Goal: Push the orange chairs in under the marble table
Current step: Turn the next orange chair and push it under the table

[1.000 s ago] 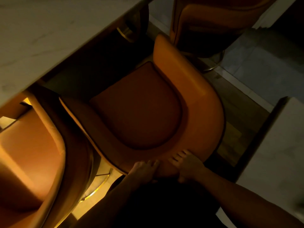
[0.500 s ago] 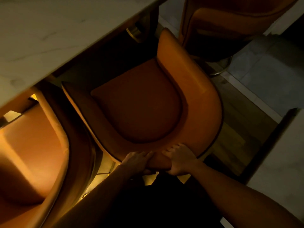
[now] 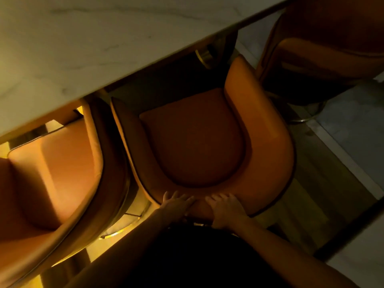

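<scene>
Hands: left hand (image 3: 176, 205) and right hand (image 3: 226, 210) lie flat, fingers spread, gripping nothing, on the middle chair (image 3: 197, 142) backrest.
Push: drive evenly, square toward the marble table (image 3: 93, 42).
Watch: neighbouring chair (image 3: 52, 173) sits just beside.

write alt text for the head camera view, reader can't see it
Seen from above, a person's left hand and right hand press flat on the curved back of an orange chair facing a marble table. Its seat front sits near the table edge. Another orange chair stands to the left, a third at upper right.
</scene>
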`<action>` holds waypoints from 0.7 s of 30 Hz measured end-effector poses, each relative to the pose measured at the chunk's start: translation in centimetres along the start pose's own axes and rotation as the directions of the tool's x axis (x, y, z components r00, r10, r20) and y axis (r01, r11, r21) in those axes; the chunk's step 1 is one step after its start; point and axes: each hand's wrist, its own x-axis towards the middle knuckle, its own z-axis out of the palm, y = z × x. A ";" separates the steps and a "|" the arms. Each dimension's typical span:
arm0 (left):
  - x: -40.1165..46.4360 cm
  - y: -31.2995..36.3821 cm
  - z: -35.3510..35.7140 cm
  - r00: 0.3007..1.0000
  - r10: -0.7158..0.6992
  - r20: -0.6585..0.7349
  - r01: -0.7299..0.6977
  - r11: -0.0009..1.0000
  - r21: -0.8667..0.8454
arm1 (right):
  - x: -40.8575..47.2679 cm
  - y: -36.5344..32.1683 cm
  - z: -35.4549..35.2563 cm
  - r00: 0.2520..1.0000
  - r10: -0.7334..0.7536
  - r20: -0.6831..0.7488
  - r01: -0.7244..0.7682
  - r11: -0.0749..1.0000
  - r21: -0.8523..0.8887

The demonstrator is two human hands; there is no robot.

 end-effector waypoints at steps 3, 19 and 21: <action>-0.4 1.2 -0.1 0.998 -0.056 -0.004 0.056 0.998 -0.033 | -0.2 -0.1 -0.3 1.000 -0.005 0.008 0.005 1.000 0.008; 0.5 1.4 1.6 0.986 0.047 -0.162 -0.054 0.998 -0.042 | -3.0 2.9 -1.5 0.992 -0.127 -0.024 0.127 0.992 -0.022; 0.4 1.7 1.7 0.973 0.079 -0.216 -0.090 0.995 -0.045 | -3.5 4.1 -1.6 0.991 -0.131 -0.025 0.130 0.990 -0.049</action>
